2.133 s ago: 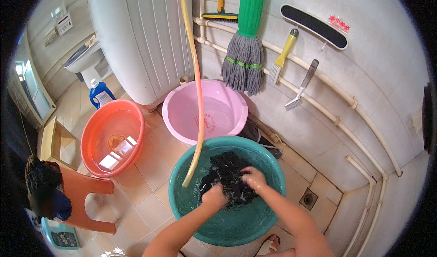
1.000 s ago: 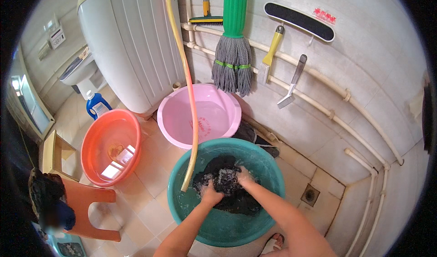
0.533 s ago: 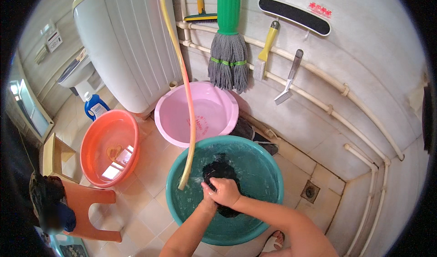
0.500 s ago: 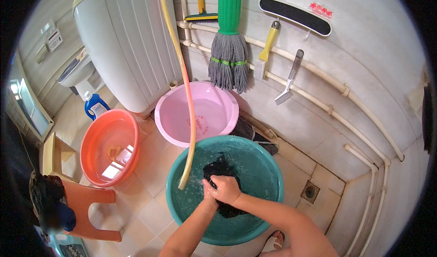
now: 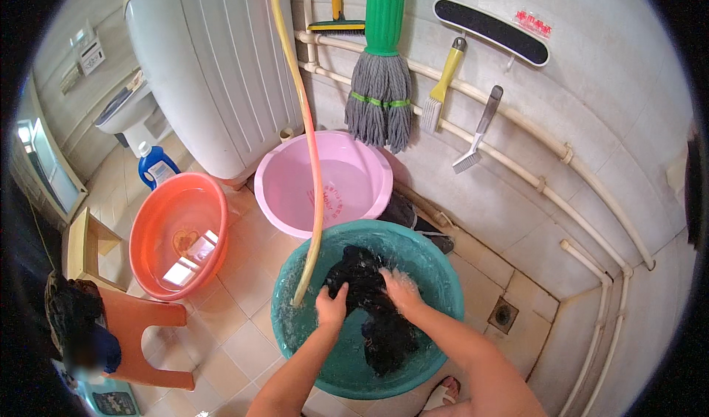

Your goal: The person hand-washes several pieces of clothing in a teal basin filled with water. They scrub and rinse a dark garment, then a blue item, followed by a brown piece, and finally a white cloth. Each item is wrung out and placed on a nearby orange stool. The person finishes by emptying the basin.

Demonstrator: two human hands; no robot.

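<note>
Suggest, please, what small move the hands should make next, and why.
Perhaps gather in the near end of the black cloth with the right hand: that hand and the left hand flank the far part, while the near end trails loose in the green basin.

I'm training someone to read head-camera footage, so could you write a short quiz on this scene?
1. Multiple choice: over which basin are the left hand and right hand?
A: the pink basin
B: the teal basin
C: the orange basin

2. True or false: in the picture, the grey mop hangs to the left of the yellow-handled brush.

3. Fill in: the cloth at the hands is coloured ____.

Key: 1. B, the teal basin. 2. True. 3. Black.
</note>
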